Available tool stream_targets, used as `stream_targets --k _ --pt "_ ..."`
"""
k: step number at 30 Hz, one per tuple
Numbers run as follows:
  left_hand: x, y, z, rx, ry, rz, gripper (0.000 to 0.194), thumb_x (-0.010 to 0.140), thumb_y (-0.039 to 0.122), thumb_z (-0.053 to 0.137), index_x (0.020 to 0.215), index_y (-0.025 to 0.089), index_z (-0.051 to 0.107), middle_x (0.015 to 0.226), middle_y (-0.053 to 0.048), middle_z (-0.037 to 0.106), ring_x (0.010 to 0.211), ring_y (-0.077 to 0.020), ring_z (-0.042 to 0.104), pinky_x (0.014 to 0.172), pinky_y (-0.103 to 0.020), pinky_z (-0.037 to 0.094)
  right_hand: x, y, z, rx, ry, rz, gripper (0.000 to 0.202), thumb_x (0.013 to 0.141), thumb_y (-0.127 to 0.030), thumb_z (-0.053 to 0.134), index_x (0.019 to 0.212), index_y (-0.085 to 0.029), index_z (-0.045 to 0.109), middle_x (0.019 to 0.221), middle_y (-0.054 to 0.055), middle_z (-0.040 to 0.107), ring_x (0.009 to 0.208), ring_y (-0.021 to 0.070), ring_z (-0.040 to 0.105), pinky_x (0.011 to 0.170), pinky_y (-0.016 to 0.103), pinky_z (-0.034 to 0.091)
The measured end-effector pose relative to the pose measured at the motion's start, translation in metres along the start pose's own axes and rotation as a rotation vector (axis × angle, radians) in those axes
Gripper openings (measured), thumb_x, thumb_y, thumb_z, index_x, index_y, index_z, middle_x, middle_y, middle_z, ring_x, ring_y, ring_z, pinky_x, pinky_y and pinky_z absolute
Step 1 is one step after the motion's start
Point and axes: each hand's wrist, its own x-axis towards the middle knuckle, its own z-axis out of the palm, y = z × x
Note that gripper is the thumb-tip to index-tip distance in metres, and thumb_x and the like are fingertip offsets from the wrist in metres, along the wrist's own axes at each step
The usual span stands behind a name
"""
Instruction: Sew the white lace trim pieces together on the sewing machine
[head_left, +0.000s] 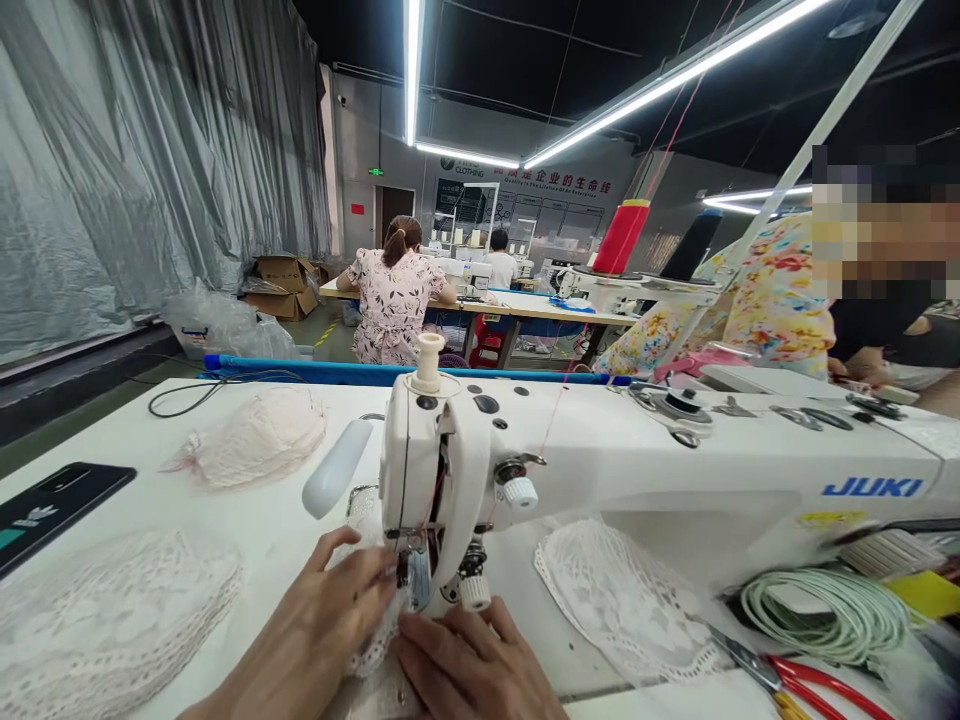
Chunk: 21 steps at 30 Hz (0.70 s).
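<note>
A white sewing machine [585, 440] stands before me. My left hand [322, 615] is left of its presser foot, thumb apart and fingers curled onto a piece of white lace [369, 655] with a scalloped edge. Below the needle area, my right hand [469, 665] has its fingers pressed together at the same lace. Its fingertips touch the lace edge, and the fabric beneath the fingers is hidden. Pink thread runs down from a red thread cone [621, 238] to the tension knob [519, 490].
Lace pieces lie stacked at left [112, 610], with a pale bundle [259, 435] behind. Another lace piece [607, 590] rests under the machine arm. A phone [64, 500], red-handled scissors [806, 685] and coiled green cord [825, 615] are on the table. Other people sit beyond.
</note>
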Motion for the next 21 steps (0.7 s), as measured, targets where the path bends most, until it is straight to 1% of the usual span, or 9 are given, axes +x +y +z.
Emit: stream_targets --k 3,5,7,11,16,21 --pt "-0.008 0.007 0.009 -0.004 0.022 0.08 0.014 0.088 0.029 0.054 0.086 0.018 0.061 0.087 0.0 0.061 0.077 -0.0146 0.058 0.082 -0.036 0.044 0.003 0.0 -0.003 0.034 0.009 0.002 0.022 0.095 -0.022 0.043 0.087 -0.014 0.062 0.093 0.002 0.066 0.068 0.0123 0.047 0.057 0.028 0.027" --pt "-0.012 0.009 0.016 0.005 0.054 0.097 0.016 0.087 0.022 0.052 0.073 0.019 0.059 0.075 0.003 0.058 0.069 -0.012 0.055 0.085 -0.033 0.039 0.004 0.001 -0.005 0.048 0.01 0.002 0.024 0.096 -0.022 0.04 0.086 -0.014 0.061 0.089 0.002 0.066 0.068 0.0123 0.048 0.058 0.028 0.027" --pt "-0.014 0.009 0.021 0.018 0.087 0.096 0.021 0.086 0.016 0.049 0.066 0.019 0.055 0.069 0.004 0.056 0.065 -0.0113 0.053 0.087 -0.033 0.035 0.006 0.001 -0.006 0.066 0.02 0.002 0.024 0.096 -0.021 0.039 0.085 -0.014 0.06 0.086 0.001 0.065 0.068 0.0119 0.047 0.059 0.028 0.027" --pt "-0.015 0.009 0.023 0.03 0.116 0.087 0.023 0.083 0.012 0.048 0.062 0.02 0.052 0.069 0.005 0.054 0.063 -0.0112 0.052 0.086 -0.032 0.033 0.009 0.001 -0.009 0.076 0.018 0.001 0.023 0.096 -0.019 0.04 0.085 -0.014 0.06 0.084 -0.001 0.065 0.069 0.0113 0.047 0.059 0.028 0.026" --pt "-0.015 0.013 0.016 0.03 0.099 0.055 0.021 0.081 0.01 0.049 0.065 0.021 0.055 0.071 0.004 0.057 0.063 -0.0121 0.054 0.085 -0.032 0.034 0.008 0.0 -0.009 0.081 -0.009 0.012 0.023 0.096 -0.023 0.041 0.088 -0.014 0.06 0.083 -0.001 0.065 0.07 0.0114 0.048 0.059 0.029 0.025" --pt "-0.017 0.015 0.012 0.018 0.076 0.043 0.018 0.08 0.013 0.051 0.065 0.022 0.056 0.07 0.003 0.059 0.062 -0.0132 0.055 0.084 -0.032 0.036 0.004 0.0 -0.008 0.073 -0.029 0.016 0.027 0.098 -0.026 0.037 0.089 -0.014 0.061 0.087 0.0 0.066 0.072 0.0122 0.049 0.059 0.029 0.027"
